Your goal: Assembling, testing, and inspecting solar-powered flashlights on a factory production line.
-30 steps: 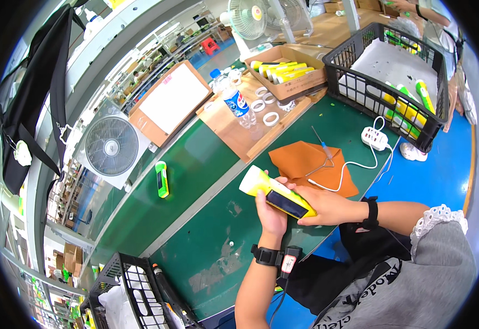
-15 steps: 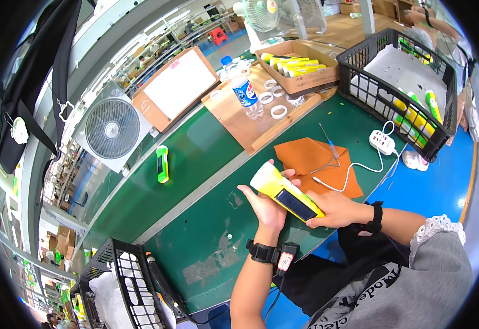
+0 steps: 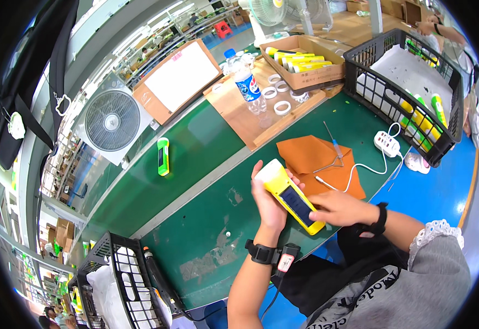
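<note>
Above the green table point(image 3: 190, 227), a yellow flashlight point(image 3: 279, 183) is held in the upturned left hand point(image 3: 271, 207), fingers point(image 3: 296, 180) partly hidden behind it, while its near end is touched by the right hand point(image 3: 345, 209), whose grip cannot be made out.

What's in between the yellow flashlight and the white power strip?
In the head view, an orange cloth lies between the yellow flashlight and the white power strip, and some white cable too.
</note>
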`<state>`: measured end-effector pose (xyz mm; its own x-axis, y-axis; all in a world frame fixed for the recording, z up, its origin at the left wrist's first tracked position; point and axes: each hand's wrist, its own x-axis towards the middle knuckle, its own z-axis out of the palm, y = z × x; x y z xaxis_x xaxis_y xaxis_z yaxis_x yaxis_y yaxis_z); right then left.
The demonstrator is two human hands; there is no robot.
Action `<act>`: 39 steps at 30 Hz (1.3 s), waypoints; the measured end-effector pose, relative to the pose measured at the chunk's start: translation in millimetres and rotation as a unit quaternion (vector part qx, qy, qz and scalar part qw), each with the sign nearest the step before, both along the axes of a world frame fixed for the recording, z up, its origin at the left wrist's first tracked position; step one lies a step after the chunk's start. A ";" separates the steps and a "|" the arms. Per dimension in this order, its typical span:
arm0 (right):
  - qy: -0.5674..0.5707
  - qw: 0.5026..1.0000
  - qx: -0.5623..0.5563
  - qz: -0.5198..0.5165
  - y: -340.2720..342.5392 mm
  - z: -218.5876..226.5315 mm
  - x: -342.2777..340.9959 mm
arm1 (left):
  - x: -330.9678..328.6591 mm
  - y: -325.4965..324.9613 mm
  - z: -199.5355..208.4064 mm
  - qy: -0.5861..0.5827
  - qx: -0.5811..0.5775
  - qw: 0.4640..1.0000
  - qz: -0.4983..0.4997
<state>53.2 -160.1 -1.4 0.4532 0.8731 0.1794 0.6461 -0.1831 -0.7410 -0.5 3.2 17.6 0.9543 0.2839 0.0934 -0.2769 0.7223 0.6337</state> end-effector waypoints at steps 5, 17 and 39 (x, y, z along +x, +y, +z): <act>-0.102 0.991 0.054 -0.071 27.7 51.9 70.2 | 4.1 14.2 -6.0 0.180 0.172 0.967 0.055; 0.159 0.968 0.164 0.102 89.3 32.5 112.6 | 5.6 15.1 -12.4 0.174 0.172 0.963 0.111; 0.349 0.911 0.184 0.119 83.0 25.2 95.6 | 6.6 7.2 -1.5 0.129 0.320 0.935 0.086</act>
<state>148.8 -77.1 23.8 0.3745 0.9003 0.2217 -0.0168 0.2457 -0.9692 6.0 10.4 16.2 0.9139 0.4000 0.0690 -0.1321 0.1324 0.9824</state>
